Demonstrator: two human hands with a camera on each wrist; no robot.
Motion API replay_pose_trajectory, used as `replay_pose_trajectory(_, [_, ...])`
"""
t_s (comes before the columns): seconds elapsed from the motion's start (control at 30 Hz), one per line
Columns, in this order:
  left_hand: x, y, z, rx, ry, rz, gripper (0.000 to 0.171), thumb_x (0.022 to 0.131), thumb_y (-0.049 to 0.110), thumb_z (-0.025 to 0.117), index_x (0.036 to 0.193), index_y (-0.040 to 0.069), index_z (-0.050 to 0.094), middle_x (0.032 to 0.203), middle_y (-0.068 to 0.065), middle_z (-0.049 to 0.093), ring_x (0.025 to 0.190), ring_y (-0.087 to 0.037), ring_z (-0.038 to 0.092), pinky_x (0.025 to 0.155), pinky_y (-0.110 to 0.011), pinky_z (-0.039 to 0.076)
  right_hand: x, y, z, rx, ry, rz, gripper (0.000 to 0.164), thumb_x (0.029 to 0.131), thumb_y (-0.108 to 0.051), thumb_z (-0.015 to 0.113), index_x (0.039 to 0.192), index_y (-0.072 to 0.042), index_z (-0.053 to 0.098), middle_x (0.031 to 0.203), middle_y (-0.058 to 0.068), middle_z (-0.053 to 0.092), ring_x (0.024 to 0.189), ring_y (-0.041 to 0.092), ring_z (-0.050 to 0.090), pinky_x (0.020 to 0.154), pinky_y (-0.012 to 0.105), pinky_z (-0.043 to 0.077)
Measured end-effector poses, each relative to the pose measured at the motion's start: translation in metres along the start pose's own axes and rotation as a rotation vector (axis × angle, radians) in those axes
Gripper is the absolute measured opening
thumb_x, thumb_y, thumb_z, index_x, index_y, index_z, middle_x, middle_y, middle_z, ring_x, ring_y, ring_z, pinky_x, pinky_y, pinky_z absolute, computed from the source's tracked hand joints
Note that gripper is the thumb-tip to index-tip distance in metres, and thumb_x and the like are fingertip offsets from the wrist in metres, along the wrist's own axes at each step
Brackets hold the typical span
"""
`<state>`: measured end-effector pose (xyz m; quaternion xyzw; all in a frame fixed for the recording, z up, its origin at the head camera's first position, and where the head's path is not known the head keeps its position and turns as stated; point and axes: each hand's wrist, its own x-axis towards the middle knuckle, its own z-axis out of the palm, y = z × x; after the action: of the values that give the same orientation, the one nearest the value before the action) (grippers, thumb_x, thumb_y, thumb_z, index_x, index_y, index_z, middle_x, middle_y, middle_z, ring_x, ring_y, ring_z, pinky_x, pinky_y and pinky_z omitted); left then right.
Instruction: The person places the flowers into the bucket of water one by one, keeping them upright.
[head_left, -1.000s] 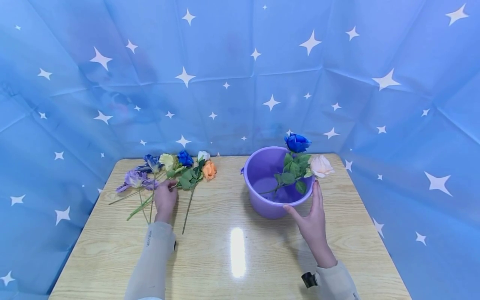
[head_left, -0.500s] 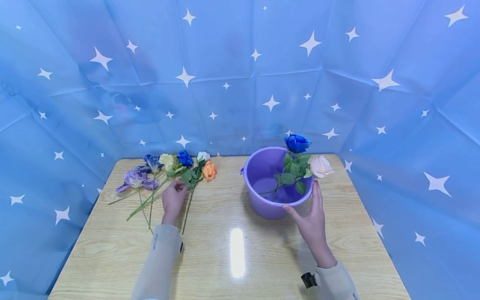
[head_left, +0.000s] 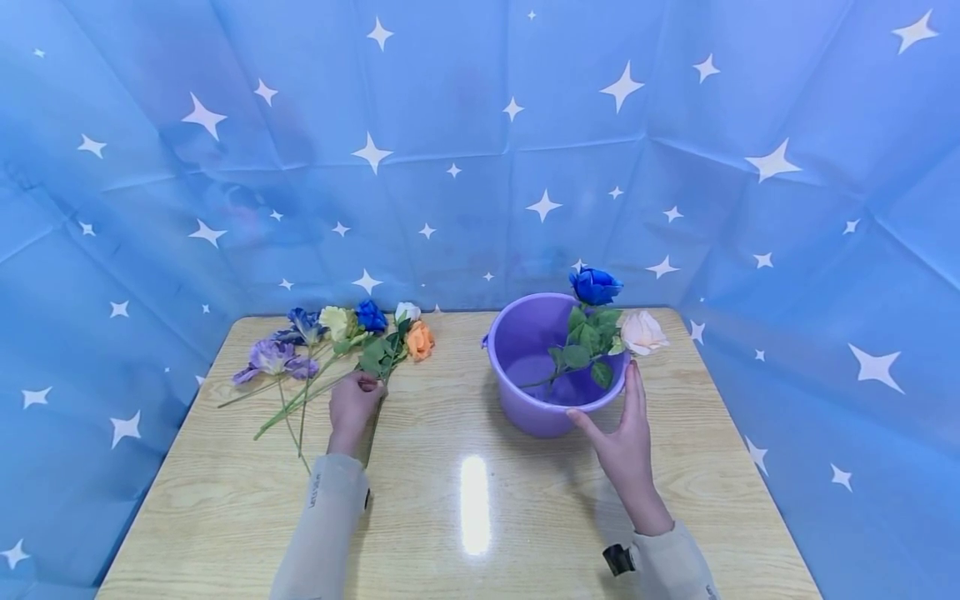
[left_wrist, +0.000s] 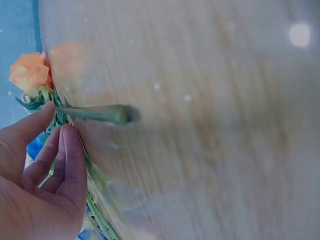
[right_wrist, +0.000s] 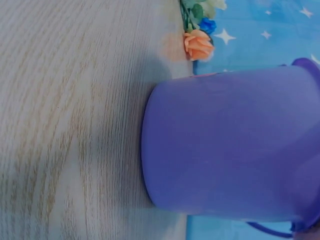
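Observation:
My left hand point(head_left: 356, 408) is at the stem of an orange rose point(head_left: 419, 341) lying on the table. In the left wrist view, thumb and fingertips stand on either side of the green stem point(left_wrist: 102, 114), with a gap between them. My right hand point(head_left: 626, 442) rests against the near right rim of a purple bucket point(head_left: 536, 417), its thumb and fingers straight and spread. Inside the bucket lean a blue rose point(head_left: 596, 286) and a pale pink rose point(head_left: 642, 332), their heads over the rim. The bucket's plain side point(right_wrist: 225, 145) fills much of the right wrist view.
Beside my left hand lie a purple flower point(head_left: 272, 358), a dark blue flower point(head_left: 303, 325), a cream flower point(head_left: 334, 323), a blue rose point(head_left: 371, 316) and a white rose point(head_left: 407, 312). A starry blue cloth point(head_left: 450, 208) hangs behind the wooden table point(head_left: 420, 533).
My left hand has moved right, from the stems of the purple and cream flowers to the orange rose's stem. The right hand and bucket have stayed in place.

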<state>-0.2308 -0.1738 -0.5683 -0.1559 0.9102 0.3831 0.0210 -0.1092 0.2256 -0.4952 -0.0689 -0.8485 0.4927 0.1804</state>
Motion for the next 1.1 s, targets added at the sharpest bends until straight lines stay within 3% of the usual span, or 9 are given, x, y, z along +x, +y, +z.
replay_pose_trajectory(0.17, [-0.001, 0.003, 0.000, 0.049, -0.056, 0.025, 0.019, 0.089, 0.021, 0.074, 0.102, 0.007, 0.073, 0.096, -0.010, 0.076, 0.084, -0.026, 0.069, 0.076, -0.043, 0.055, 0.000, 0.000, 0.000, 0.003, -0.002, 0.007, 0.112, 0.079, -0.027, 0.086, 0.161, -0.015, 0.010, 0.169, 0.001, 0.007, 0.156, 0.025, 0.010, 0.125, 0.055, 0.019])
replay_pose_trajectory(0.3, [0.001, 0.004, 0.001, 0.055, -0.063, 0.031, 0.017, 0.089, 0.018, 0.072, 0.101, 0.007, 0.075, 0.095, -0.009, 0.076, 0.084, -0.026, 0.069, 0.079, -0.045, 0.055, 0.000, 0.000, 0.000, 0.004, -0.003, 0.014, 0.113, 0.079, -0.028, 0.086, 0.161, -0.016, 0.009, 0.169, 0.000, 0.007, 0.156, 0.025, 0.010, 0.125, 0.055, 0.019])
replay_pose_trajectory(0.63, [0.000, 0.005, 0.003, 0.026, -0.062, 0.039, 0.016, 0.089, 0.018, 0.071, 0.101, 0.008, 0.075, 0.096, -0.009, 0.075, 0.085, -0.027, 0.068, 0.079, -0.044, 0.054, 0.000, 0.000, 0.000, 0.002, -0.004, 0.011, 0.113, 0.079, -0.028, 0.086, 0.161, -0.017, 0.009, 0.169, 0.001, 0.007, 0.156, 0.026, 0.010, 0.124, 0.057, 0.020])
replay_pose_trajectory(1.1, [-0.001, 0.027, -0.007, -0.021, -0.016, 0.102, 0.016, 0.095, 0.018, 0.067, 0.104, 0.009, 0.075, 0.099, -0.011, 0.074, 0.088, -0.026, 0.067, 0.076, -0.039, 0.053, 0.000, 0.000, 0.000, 0.011, -0.001, -0.007, 0.113, 0.078, -0.026, 0.086, 0.161, -0.016, 0.010, 0.169, 0.002, 0.008, 0.156, 0.025, 0.010, 0.124, 0.056, 0.020])
